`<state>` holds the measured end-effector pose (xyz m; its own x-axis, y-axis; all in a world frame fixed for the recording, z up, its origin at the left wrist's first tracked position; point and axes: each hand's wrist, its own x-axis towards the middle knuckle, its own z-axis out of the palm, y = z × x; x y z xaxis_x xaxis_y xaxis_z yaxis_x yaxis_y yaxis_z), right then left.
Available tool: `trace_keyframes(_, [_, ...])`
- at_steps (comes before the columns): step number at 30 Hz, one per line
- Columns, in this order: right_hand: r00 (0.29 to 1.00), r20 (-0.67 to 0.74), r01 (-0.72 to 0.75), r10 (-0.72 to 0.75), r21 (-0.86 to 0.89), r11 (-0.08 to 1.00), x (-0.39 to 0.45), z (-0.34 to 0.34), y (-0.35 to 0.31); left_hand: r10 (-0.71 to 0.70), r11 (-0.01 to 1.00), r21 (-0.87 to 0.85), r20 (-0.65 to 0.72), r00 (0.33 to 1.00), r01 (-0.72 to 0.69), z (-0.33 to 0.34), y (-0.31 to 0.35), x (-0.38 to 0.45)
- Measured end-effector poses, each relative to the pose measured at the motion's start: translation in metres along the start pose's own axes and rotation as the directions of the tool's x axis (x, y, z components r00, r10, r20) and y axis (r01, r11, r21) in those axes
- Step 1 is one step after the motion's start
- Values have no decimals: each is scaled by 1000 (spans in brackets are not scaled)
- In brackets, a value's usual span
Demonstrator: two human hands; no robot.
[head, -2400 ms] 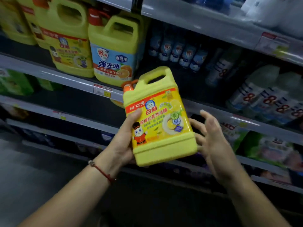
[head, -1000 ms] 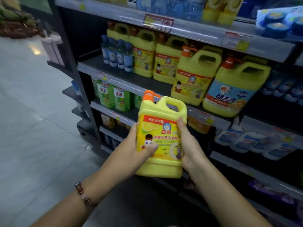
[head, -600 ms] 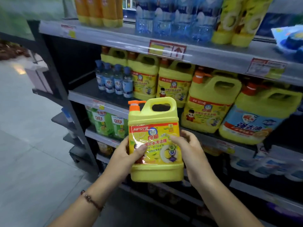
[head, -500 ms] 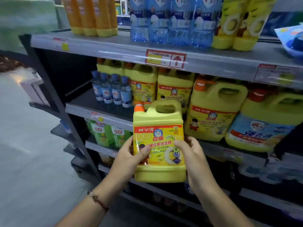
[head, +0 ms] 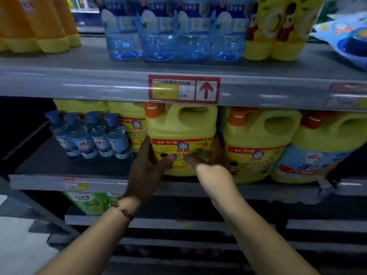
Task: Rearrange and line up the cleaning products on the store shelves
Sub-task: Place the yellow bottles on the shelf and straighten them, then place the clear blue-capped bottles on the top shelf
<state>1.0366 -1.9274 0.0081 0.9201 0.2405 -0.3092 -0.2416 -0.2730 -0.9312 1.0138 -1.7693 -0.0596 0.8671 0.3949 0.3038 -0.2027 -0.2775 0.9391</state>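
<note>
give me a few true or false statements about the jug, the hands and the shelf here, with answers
1. Both hands hold the yellow plastic detergent jug with the orange cap. True.
2. The left hand wears a glove. False: it is bare, with a beaded bracelet at the wrist.
3. Small clear blue-capped bottles stand left of the jug. True.
4. The right hand grips the jug's handle. False: it holds the jug's side.

glossy yellow plastic jug (head: 181, 132) with shiny printed label, clear plastic bottles (head: 172, 30), smooth grey metal shelf (head: 79, 82), glossy price tag (head: 184, 89)
</note>
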Motion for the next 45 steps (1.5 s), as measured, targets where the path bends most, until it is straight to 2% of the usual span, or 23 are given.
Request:
trace_keyframes(3, [991, -38, -127, 125, -59, 990, -5, 8, -1, 15, 1000, 25, 70, 997, -17, 1, -17, 6])
trace_keyframes(6, [968, -221, -124, 118, -11, 992, -8, 16, 3, 27, 995, 90, 103, 994, -36, -2, -22, 13])
trace_keyframes(8, [950, -278, -136, 140, 33, 990, -14, 26, 5, 17, 992, 119, 115, 993, -30, -3, -23, 15])
trace_keyframes(11, [941, -333, -50, 56, 28, 998, -23, 39, 11, 20, 981, 188, 105, 994, -39, -1, -26, 12])
trace_keyframes(13, [939, -345, 19, -18, -1, 1000, -27, 46, 13, 22, 985, 168, 122, 992, -43, -3, -25, 11])
trace_keyframes(15, [937, -338, 84, -86, -20, 996, -25, 49, 19, 25, 982, 180, 189, 982, -60, -9, -27, 8])
trace_keyframes(18, [932, -327, 144, -158, -65, 987, -23, 57, 16, 18, 940, 322, 286, 958, -114, -30, -26, 1])
trace_keyframes(21, [921, -368, 8, -129, -311, 950, -38, 72, 13, -37, 826, 536, 357, 933, -173, -66, -25, -15])
trace_keyframes(22, [930, -338, -22, -142, -439, 898, -43, 79, 13, -31, 776, 596, 361, 932, -206, -81, -25, -20])
trace_keyframes(25, [981, -71, 88, -182, -672, 736, -51, 114, 11, 227, 631, 693, 264, 937, -348, -132, -30, -28])
trace_keyframes(26, [975, 8, 163, -224, -709, 686, -48, 125, 7, 288, 585, 731, 218, 933, -351, -149, -34, -28])
trace_keyframes(28, [942, 151, 311, -300, -727, 612, -30, 149, -2, 322, 506, 800, 173, 931, -323, -179, -39, -22])
trace_keyframes(30, [892, 217, 423, -396, -709, 564, -6, 171, -12, 363, 471, 826, 138, 922, -309, -200, -39, -9])
trace_keyframes(34, [792, 181, 525, -583, -690, 498, 37, 202, -29, 392, 337, 899, 136, 910, -280, -208, -29, 33])
trace_keyframes(38, [728, 64, 544, -683, -661, 517, 52, 214, -30, 360, 243, 936, 156, 920, -254, -202, -31, 58])
trace_keyframes(41, [703, 33, 563, -710, -637, 527, 59, 217, -23, 372, 245, 929, 173, 912, -276, -201, -38, 63])
trace_keyframes(45, [664, -70, 609, -744, -525, 594, 57, 220, -11, 464, 293, 885, 198, 863, -361, -211, -40, 64])
